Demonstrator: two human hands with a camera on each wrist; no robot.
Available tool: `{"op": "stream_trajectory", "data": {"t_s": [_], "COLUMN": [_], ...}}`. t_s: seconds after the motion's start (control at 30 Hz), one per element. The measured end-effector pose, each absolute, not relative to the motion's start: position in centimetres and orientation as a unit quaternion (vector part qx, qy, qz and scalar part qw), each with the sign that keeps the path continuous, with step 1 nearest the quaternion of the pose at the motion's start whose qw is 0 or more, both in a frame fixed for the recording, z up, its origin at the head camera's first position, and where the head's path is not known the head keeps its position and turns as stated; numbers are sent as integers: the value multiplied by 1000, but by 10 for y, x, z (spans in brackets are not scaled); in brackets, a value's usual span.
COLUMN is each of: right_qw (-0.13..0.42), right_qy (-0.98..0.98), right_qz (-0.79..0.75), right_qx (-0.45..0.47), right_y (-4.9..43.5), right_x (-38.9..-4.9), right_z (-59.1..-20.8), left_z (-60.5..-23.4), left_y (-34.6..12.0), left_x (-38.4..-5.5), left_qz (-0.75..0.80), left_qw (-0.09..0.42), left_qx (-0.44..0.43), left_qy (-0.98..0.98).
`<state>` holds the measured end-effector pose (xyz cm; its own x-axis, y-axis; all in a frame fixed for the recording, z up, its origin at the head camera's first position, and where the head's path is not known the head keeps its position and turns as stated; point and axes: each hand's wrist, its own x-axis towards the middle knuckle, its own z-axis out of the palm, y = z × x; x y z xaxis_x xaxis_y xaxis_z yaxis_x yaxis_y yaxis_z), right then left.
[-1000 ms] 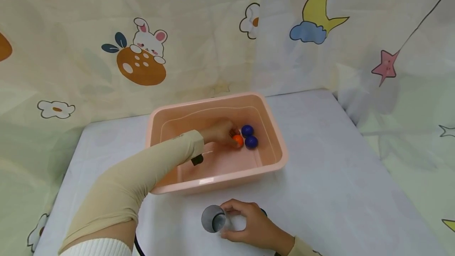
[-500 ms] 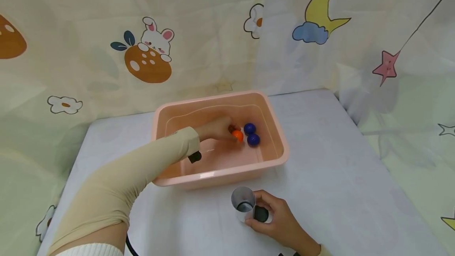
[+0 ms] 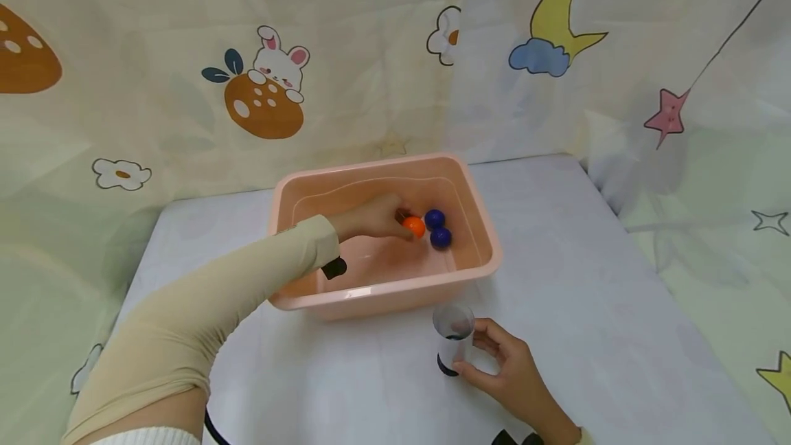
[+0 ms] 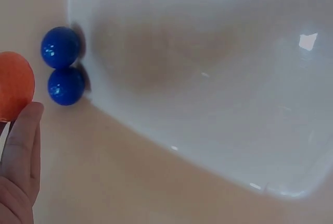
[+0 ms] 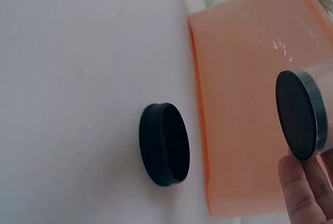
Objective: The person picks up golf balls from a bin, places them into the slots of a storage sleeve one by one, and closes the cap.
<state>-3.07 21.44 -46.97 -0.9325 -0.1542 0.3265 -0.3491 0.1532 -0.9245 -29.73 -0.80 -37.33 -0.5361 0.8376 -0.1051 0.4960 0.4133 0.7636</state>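
Observation:
My left hand [image 3: 378,217] reaches into a pink plastic basin [image 3: 389,290] and pinches an orange ball [image 3: 415,228]. Two shiny blue balls [image 3: 441,238] lie side by side just right of it, against the basin's right end. In the left wrist view the orange ball [image 4: 14,87] sits at the fingertips [image 4: 34,110], raised toward the camera. In front of the basin, my right hand [image 3: 508,371] grips a clear cylindrical container [image 3: 454,325] by its side, its mouth facing up. The right wrist view shows the container's black bottom [image 5: 297,114] lifted off the table.
A round black lid [image 5: 164,144] lies on the white-covered table [image 3: 575,280] beside the basin's front wall [image 5: 250,104], below the container. Patterned cloth [image 3: 371,53] hangs behind and along both sides. A black cable [image 3: 213,428] shows under the left arm.
The right hand has carried the container right and slightly toward the basin. My left hand keeps its pinch on the orange ball, now raised slightly. The view has shifted a little.

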Motion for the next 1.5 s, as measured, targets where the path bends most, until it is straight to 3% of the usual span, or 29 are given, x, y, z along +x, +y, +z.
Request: {"op": "stream_trajectory", "data": {"t_s": [0.3, 0.63, 1.5], "right_qw": [126, 139, 150], "right_qy": [-761, -784, -807], "right_qz": [618, 598, 566], "right_qx": [151, 95, 84], "right_y": [229, 237, 248], "right_x": [-26, -21, -20], "right_z": [-463, -458, -454], "left_z": [-356, -340, -297], "left_y": [-8, -7, -8], "left_x": [-289, -278, -246], "left_qz": [371, 378, 402], "left_qw": [238, 230, 225], "left_qx": [409, 356, 354], "left_qy": [799, 823, 814]}}
